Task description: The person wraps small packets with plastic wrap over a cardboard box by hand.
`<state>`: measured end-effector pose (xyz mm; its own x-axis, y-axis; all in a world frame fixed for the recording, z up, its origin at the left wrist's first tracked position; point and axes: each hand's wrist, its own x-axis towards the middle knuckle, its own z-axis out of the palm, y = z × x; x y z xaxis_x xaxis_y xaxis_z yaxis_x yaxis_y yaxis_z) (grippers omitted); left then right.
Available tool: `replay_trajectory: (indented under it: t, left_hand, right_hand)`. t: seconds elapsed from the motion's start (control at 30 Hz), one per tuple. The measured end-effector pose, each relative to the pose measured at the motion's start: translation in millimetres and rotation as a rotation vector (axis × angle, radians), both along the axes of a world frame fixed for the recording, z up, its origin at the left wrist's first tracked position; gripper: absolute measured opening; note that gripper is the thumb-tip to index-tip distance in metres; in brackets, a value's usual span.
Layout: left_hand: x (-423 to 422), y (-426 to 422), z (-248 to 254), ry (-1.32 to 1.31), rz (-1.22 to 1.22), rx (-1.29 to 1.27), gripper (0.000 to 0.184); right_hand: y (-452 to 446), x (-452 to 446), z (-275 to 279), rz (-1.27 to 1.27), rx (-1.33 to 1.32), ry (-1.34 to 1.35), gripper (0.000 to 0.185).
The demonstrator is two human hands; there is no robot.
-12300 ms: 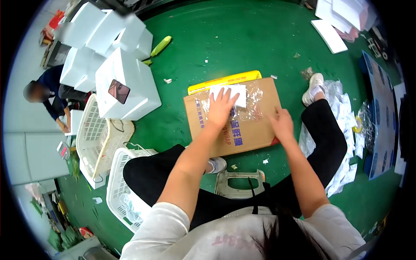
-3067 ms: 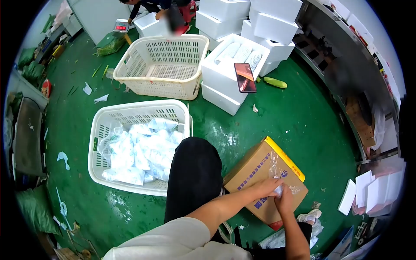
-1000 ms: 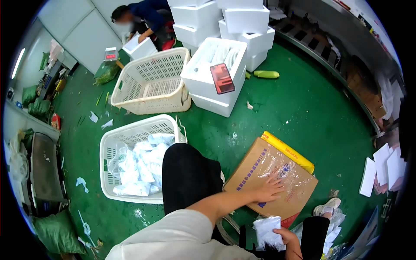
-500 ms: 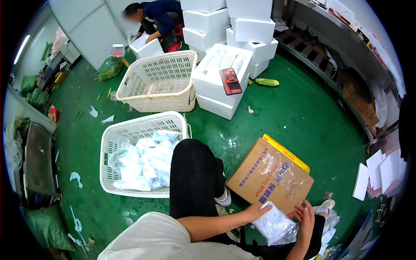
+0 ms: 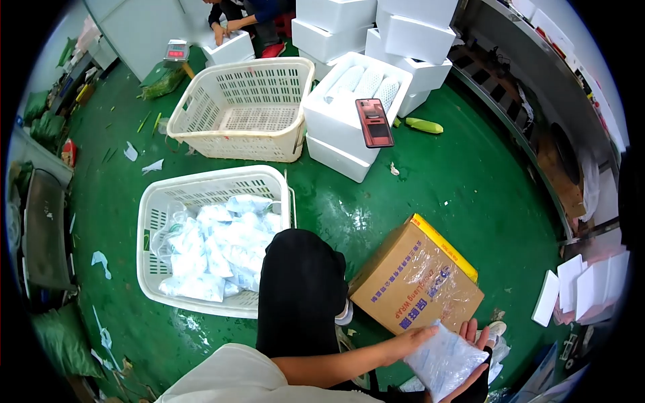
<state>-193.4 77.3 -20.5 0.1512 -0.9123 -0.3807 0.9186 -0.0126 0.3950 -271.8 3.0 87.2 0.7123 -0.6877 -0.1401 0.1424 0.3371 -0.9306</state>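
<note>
A plump white and pale-blue ice pack (image 5: 445, 361) in shiny clear plastic is between my two hands, low at the right. My left hand (image 5: 411, 341) grips its upper left corner. Under its right side lies my right hand (image 5: 476, 356), supporting it with the fingertips showing past the edge. Just beyond them stands a brown cardboard box (image 5: 416, 282) with printed lettering and film on top. To the left of my knee, a white plastic basket (image 5: 149, 269) holds several similar packs (image 5: 201, 255).
Behind is another slatted basket (image 5: 235, 144). A foam box (image 5: 339, 151) with net-wrapped items has a phone (image 5: 374, 123) on its edge. Foam boxes (image 5: 336, 40) are stacked at the back, where another person's hands (image 5: 225, 28) touch one. A metal shelf (image 5: 510, 114) runs along the right.
The ice pack has turned and come slightly nearer and to the right. My right hand has gone from beside it to beneath it. The view has shifted slightly; the other person's hands moved at their box.
</note>
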Motion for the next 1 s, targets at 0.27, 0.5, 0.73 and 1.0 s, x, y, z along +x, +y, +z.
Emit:
replay_trajectory:
  t: [0.27,0.5,0.73,1.0]
  left_hand:
    - [7,-10,-13,-0.066,0.241,-0.182,0.053]
    - [-11,-9,-14,-0.167,0.414,-0.276,0.076]
    - [-24,-5,-19,0.091,0.312,0.071,0.050]
    - [104,140,69,0.022,0.839,0.075,0.083]
  right_hand:
    - [11,7,-76,-0.022,-0.664,0.245,0.093]
    - [-25,34,-84,-0.185,-0.459,0.415,0.049]
    - [-25,3,-89,-0.149,-0.802,0.377,0.040]
    - [-62,-35,-75,-0.124,-0.708,0.320,0.037]
